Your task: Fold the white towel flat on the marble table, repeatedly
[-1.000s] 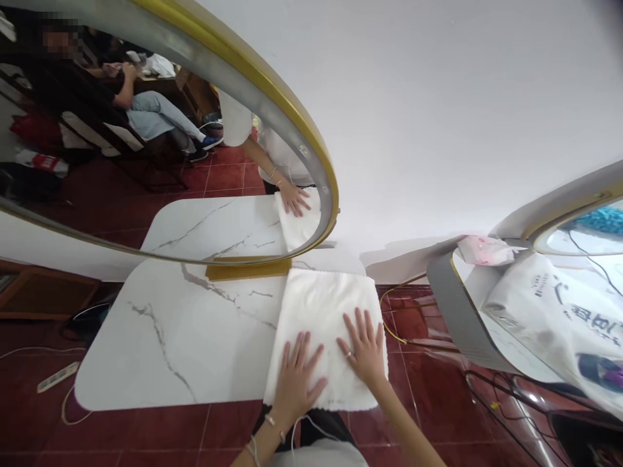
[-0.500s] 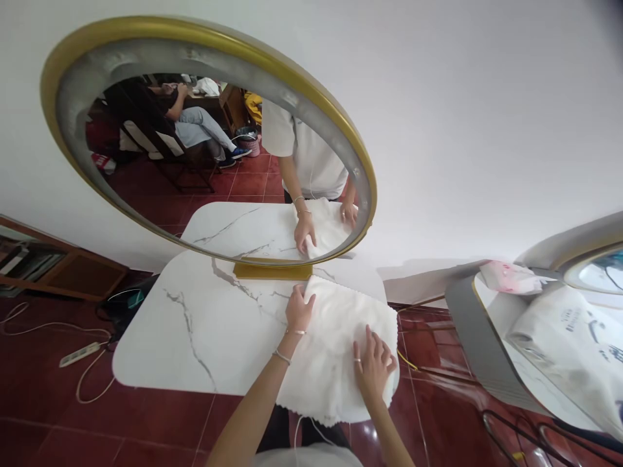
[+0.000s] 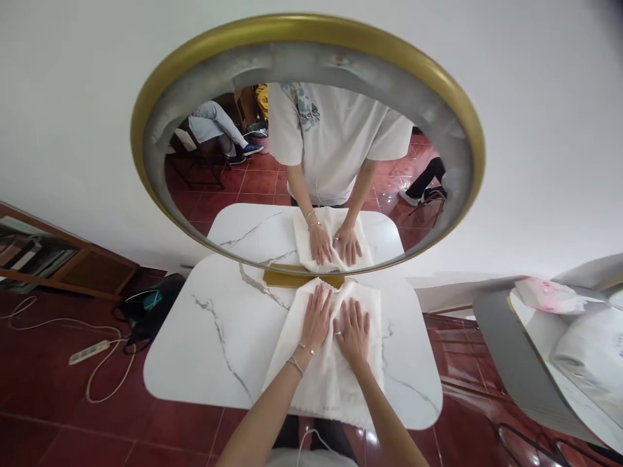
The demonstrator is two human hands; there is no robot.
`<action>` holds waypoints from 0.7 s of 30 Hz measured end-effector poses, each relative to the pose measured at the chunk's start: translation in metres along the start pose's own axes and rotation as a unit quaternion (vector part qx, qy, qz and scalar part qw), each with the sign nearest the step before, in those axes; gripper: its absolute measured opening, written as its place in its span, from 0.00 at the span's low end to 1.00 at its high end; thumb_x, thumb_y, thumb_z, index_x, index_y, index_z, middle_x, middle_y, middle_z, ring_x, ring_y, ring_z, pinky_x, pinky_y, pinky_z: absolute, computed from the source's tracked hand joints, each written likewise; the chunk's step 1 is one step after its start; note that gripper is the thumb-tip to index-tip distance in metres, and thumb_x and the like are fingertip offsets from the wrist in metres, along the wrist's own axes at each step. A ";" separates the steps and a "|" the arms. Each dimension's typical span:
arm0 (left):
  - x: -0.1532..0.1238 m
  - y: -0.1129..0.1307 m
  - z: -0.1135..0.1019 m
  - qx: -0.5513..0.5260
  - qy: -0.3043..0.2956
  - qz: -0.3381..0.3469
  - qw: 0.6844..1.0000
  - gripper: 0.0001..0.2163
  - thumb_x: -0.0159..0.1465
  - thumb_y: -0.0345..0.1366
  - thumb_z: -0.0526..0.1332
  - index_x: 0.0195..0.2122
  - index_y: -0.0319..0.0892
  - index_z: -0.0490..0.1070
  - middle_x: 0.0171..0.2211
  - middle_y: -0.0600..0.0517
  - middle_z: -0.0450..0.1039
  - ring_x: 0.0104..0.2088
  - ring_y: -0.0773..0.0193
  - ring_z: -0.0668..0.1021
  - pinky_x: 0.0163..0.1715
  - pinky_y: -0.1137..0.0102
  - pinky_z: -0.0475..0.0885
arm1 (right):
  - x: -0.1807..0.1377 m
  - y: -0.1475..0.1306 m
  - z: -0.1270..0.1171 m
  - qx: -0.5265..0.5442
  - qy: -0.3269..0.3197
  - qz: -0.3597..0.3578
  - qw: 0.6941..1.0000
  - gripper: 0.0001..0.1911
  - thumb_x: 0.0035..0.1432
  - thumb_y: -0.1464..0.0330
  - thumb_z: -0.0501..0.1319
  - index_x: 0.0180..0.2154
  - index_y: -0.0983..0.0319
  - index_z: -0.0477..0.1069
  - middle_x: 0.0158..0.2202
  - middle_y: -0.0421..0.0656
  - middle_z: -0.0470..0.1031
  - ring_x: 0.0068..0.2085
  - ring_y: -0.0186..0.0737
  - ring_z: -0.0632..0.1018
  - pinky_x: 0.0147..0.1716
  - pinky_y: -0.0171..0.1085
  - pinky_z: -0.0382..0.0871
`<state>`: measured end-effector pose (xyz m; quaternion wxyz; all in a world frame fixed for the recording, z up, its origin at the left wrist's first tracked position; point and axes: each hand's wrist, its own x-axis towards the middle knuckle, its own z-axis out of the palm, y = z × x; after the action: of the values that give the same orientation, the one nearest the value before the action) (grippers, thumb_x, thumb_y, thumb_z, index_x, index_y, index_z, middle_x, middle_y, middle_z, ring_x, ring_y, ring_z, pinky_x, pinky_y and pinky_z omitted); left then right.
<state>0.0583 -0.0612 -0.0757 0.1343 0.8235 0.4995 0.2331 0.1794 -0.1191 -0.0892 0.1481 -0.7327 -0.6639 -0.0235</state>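
Observation:
A white cloth (image 3: pixel 335 395) with a scalloped edge lies on the marble-patterned table (image 3: pixel 195 363), its near end reaching the table's front edge. My left hand (image 3: pixel 317 319) rests palm down on its upper part, fingers stretched out. Beside it my right hand (image 3: pixel 354 332) also presses flat on the cloth, fingers spread. Between the two hands the cloth is gathered in a raised fold. Its far edge touches or nearly touches the gold base (image 3: pixel 282 277) of the round mirror (image 3: pixel 306 29).
The mirror reflects my hands and parts of other people. Right of the table stands a second table (image 3: pixel 511 350) bearing a pink-white plastic bag (image 3: pixel 549 296) and white fabric (image 3: pixel 596 353). On the left floor are a power strip (image 3: pixel 89 351), a black bag (image 3: pixel 165 305) and a wooden shelf (image 3: pixel 92 269).
The cloth has moved left on the table, and a fold has formed in it. My right hand has come in close to my left, which now lies flat. The view has shifted.

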 end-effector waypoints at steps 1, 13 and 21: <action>-0.002 -0.007 -0.002 0.007 -0.002 -0.002 1.000 0.24 0.69 0.30 0.44 0.67 0.41 0.49 0.69 0.43 0.45 0.69 0.54 0.47 0.65 0.51 0.56 | 0.003 -0.005 0.003 0.002 0.002 -0.009 1.000 0.31 0.69 0.57 0.42 0.68 0.63 0.46 0.68 0.50 0.50 0.69 0.46 0.49 0.64 0.54 0.42; -0.024 -0.103 -0.055 -0.025 0.131 0.034 0.991 0.13 0.69 0.30 0.50 0.49 0.44 0.71 0.44 0.47 0.75 0.50 0.63 0.76 0.52 0.64 0.74 | 0.028 -0.080 0.019 0.039 0.035 -0.010 0.999 0.36 0.68 0.56 0.45 0.69 0.62 0.32 0.69 0.52 0.46 0.69 0.49 0.47 0.63 0.55 0.46; -0.029 -0.146 -0.084 0.051 0.076 -0.023 0.996 0.24 0.69 0.32 0.45 0.67 0.36 0.50 0.65 0.42 0.57 0.67 0.57 0.56 0.63 0.56 0.62 | 0.050 -0.132 0.030 0.082 0.018 -0.076 0.994 0.37 0.67 0.59 0.46 0.69 0.63 0.30 0.69 0.52 0.46 0.69 0.50 0.47 0.64 0.55 0.46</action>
<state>-0.1075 -0.0196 -0.0775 0.0596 0.7973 0.5385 0.2660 0.0515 -0.0537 -0.0815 0.2168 -0.6650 -0.7146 0.0066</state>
